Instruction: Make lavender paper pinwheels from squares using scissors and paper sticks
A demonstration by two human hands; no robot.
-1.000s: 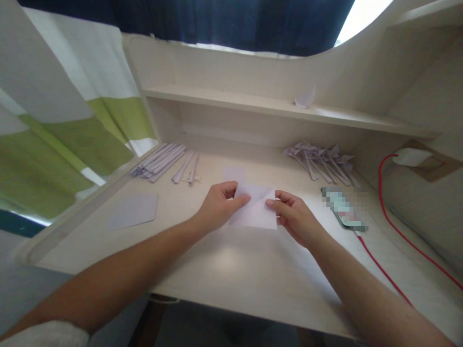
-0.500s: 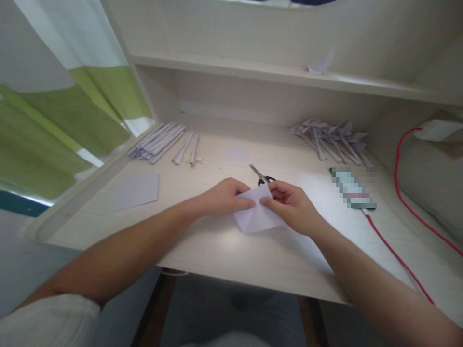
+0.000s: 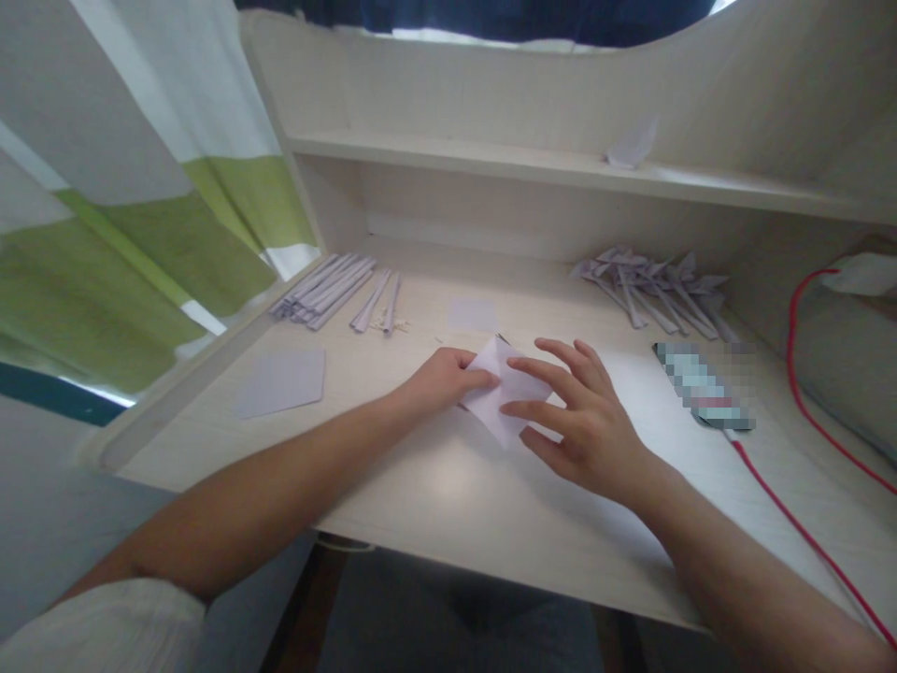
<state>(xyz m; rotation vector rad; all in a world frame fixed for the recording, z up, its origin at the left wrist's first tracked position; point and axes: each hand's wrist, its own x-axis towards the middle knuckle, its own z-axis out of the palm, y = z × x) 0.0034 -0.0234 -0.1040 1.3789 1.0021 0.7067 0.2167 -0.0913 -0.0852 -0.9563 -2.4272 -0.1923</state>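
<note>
A small square sheet of white paper (image 3: 489, 408) with crease lines is turned corner-up above the desk in front of me. My left hand (image 3: 440, 379) pinches its left side, thumb on top. My right hand (image 3: 595, 430) is spread over the right half of the sheet; its fingertips are at the surface, though whether they press on it I cannot tell. Just past the sheet's far corner shows a dark bit of the scissors (image 3: 502, 337), the rest hidden behind the paper.
Rolled paper sticks (image 3: 326, 290) lie at the back left, near a stack of paper squares (image 3: 284, 381). Several paper pinwheels (image 3: 651, 280) are piled at the back right. A phone (image 3: 701, 385) with a red cable (image 3: 791, 519) lies right. A folded paper piece (image 3: 633, 150) stands on the shelf.
My right hand has let go of its pinch and spread its fingers over the sheet. The paper has turned, and the scissors are now mostly covered. The view has tilted up slightly.
</note>
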